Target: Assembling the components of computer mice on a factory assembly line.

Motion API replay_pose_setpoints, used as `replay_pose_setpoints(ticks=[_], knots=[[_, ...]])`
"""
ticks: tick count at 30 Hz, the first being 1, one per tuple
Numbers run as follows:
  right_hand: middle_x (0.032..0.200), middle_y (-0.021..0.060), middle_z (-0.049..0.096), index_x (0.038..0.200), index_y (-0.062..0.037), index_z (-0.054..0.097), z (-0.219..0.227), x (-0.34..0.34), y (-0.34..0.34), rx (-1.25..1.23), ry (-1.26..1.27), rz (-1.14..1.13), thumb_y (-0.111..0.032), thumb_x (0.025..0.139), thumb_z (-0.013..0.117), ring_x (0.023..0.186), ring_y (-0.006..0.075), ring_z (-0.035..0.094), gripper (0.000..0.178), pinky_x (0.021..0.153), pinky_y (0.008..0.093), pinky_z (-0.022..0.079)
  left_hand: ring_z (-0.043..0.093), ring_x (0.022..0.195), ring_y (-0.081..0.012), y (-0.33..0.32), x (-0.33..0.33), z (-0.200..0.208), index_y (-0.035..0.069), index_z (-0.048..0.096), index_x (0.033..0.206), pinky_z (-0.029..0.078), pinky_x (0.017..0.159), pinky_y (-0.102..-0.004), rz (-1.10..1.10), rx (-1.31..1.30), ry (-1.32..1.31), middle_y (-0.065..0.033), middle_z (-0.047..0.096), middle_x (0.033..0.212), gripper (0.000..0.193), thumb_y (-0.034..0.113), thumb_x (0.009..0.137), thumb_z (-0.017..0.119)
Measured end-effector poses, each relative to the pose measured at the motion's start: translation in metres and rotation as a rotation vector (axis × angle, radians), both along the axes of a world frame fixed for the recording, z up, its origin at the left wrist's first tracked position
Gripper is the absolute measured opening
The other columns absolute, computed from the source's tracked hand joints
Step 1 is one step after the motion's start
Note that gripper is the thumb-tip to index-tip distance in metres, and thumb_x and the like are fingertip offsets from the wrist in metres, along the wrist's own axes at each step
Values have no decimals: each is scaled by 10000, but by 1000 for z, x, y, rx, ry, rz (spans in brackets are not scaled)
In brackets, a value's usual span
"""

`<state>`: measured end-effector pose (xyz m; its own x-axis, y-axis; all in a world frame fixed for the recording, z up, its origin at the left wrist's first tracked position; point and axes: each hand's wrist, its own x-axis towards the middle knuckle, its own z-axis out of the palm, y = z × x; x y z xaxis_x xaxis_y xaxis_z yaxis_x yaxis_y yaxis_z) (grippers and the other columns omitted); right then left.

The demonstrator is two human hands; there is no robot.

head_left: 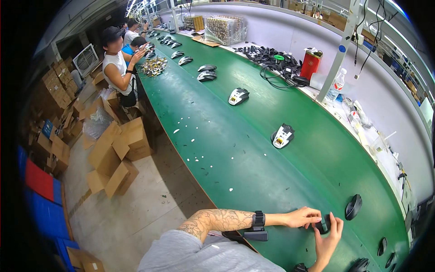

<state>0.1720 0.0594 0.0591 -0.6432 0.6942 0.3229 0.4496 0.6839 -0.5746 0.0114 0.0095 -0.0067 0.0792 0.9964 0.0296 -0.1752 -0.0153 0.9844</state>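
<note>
Between my two hands, over the green bench, is a black computer mouse (322,225), partly covered by fingers. My left hand (302,218) reaches it from the left, with its thumb and fingertips pinched at the near-left edge. My right hand (331,236) grips the other side, fingers and thumb curled round it. Just beyond, to the right, another black mouse (353,207) lies on the bench. Farther up sits a white-and-black mouse (283,136) with a small yellow patch, and a similar white mouse (238,96) lies behind it.
The long green bench (253,172) carries scattered white scraps. More black mice (382,246) lie at the lower right. Along the back edge are black cables (272,59), a red box (311,63), a bottle (337,84) and a metal post (339,50). Co-workers (118,68) and cardboard boxes (120,154) are left.
</note>
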Motion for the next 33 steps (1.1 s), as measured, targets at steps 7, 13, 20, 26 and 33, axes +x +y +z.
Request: replay_pose_setpoints(ticks=[7,13,20,26,33], knots=[[1047,132,471,1225,-43,504,-11,-29,1,81,95,-89,63,609,694,941,297,521,653,818,381,429,515,662,-123,3,-8,-2,-17,587,981,422,563,-270,326,223,67,-63,561,804,294,259,918,510],[1049,135,482,1222,-40,512,-17,-31,-7,113,121,-117,97,616,659,950,297,529,639,822,385,438,497,636,-102,11,-8,-8,-28,638,830,408,554,-246,384,262,27,-41,544,765,234,195,877,581],[977,122,539,1151,-78,575,-19,-33,-7,7,265,55,85,622,644,912,283,560,558,793,339,464,522,713,-83,6,-19,-14,-18,620,824,436,602,-221,325,164,-89,-22,547,847,175,134,886,559],[1117,150,563,1133,-68,587,-25,-37,3,94,403,-9,32,650,681,965,305,575,502,805,352,483,555,904,-153,7,-34,5,12,622,936,459,749,-272,420,220,105,-68,580,952,189,177,844,609],[1158,158,555,1032,-67,619,-40,-20,10,184,398,-113,-26,658,724,976,321,573,390,818,372,485,386,1183,-364,50,-127,-2,-57,388,1212,298,999,-430,1069,97,945,-225,437,1228,705,274,691,730]])
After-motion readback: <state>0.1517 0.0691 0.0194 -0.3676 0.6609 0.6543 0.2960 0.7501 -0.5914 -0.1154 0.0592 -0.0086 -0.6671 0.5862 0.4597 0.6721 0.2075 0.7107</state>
